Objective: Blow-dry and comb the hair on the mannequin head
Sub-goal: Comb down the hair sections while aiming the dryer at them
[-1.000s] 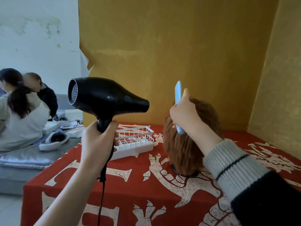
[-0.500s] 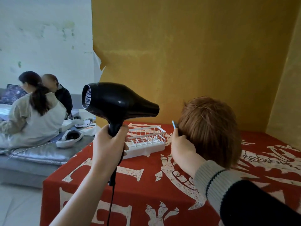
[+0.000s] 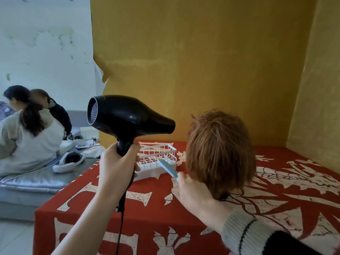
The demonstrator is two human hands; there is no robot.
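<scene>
Combing strokes are the thing that has changed most: a second ago the right hand [image 3: 193, 188] held the blue comb [image 3: 168, 168] upright against the top of the hair, half a second ago it was down at the side with only a tip of comb showing, and now it sits low at the left edge of the wig with the comb clear of the strands. That reads as one downward pass just finished, so the likely next need is to lift the comb back to the crown for another stroke.

The mannequin head [image 3: 219, 153] stands on the red patterned tabletop [image 3: 147, 208] at centre right of the frame, its back or side toward the camera; the face is not visible. Its auburn hair hangs downward, lying fairly smooth, with a few stray strands at the top.

The comb's long axis runs diagonally, from the right hand's fingers up and to the left, its free end over the white wire basket [image 3: 158, 159]. The fingers are curled round its lower end.

The left hand [image 3: 117, 168] grips the handle of the black hair dryer [image 3: 128, 116], fingers wrapped round it. The dryer's barrel lies nearly level, nozzle pointing right toward the upper hair and near it, not touching; the rear grille faces the left of the frame. Its cord hangs straight down. Whether air is flowing cannot be told.
</scene>
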